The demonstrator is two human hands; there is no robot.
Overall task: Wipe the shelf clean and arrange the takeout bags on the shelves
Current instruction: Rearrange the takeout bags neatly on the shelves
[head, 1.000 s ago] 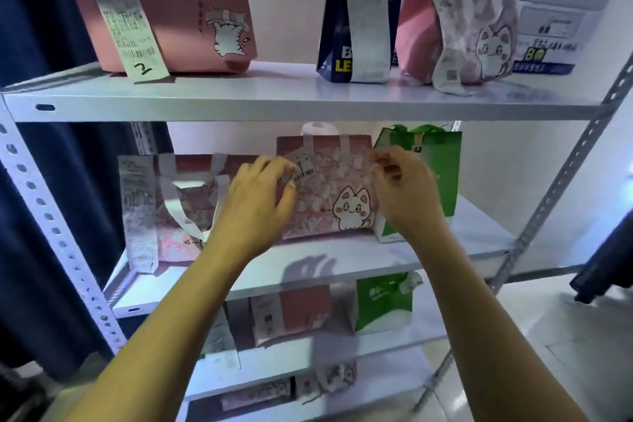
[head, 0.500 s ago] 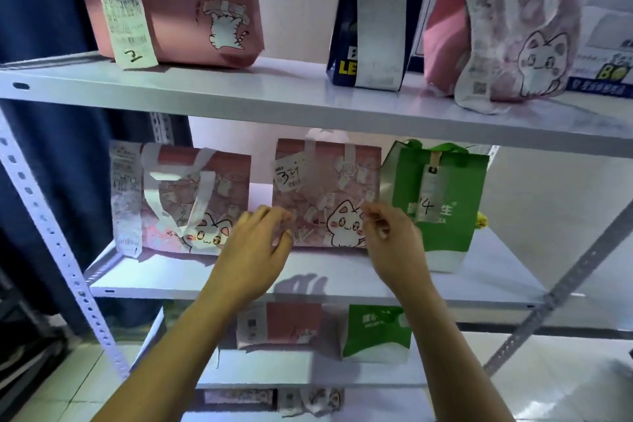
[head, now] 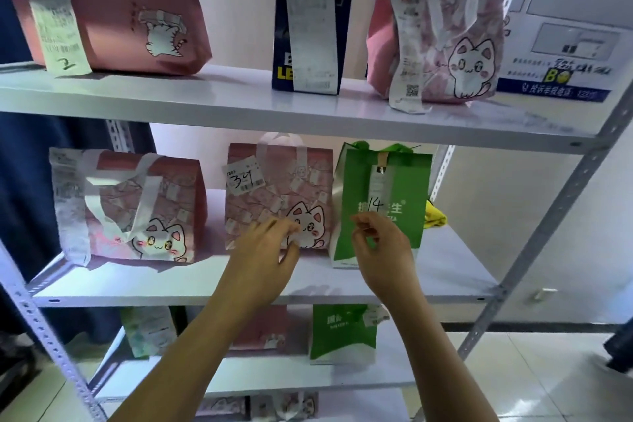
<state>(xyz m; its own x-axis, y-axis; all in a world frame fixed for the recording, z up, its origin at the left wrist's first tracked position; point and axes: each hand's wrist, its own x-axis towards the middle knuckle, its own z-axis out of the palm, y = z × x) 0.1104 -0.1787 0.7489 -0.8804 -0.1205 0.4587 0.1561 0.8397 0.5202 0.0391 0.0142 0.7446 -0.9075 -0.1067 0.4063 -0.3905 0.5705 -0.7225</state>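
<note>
A pink cat-print takeout bag [head: 277,188] tagged 34 stands upright in the middle of the middle shelf [head: 308,288]. My left hand [head: 263,257] hovers in front of its lower edge, fingers apart, holding nothing. My right hand [head: 383,250] is in front of the green bag [head: 383,181] marked 14, fingers loosely curled and empty. Another pink cat bag [head: 137,209] with a long receipt stands at the left of the same shelf. A yellow cloth [head: 434,216] peeks out behind the green bag.
The top shelf [head: 239,103] carries a large pink bag [head: 137,10], a dark blue bag [head: 308,20] and a pink cat bag [head: 442,38]. Lower shelves hold a green bag [head: 342,332] and several more bags. Perforated metal posts [head: 555,226] frame the rack; a dark curtain hangs at left.
Both hands have let go of the pink bag tagged 34 and drawn back and down from it. The view has shifted, so the right hand is now in front of the green bag.
</note>
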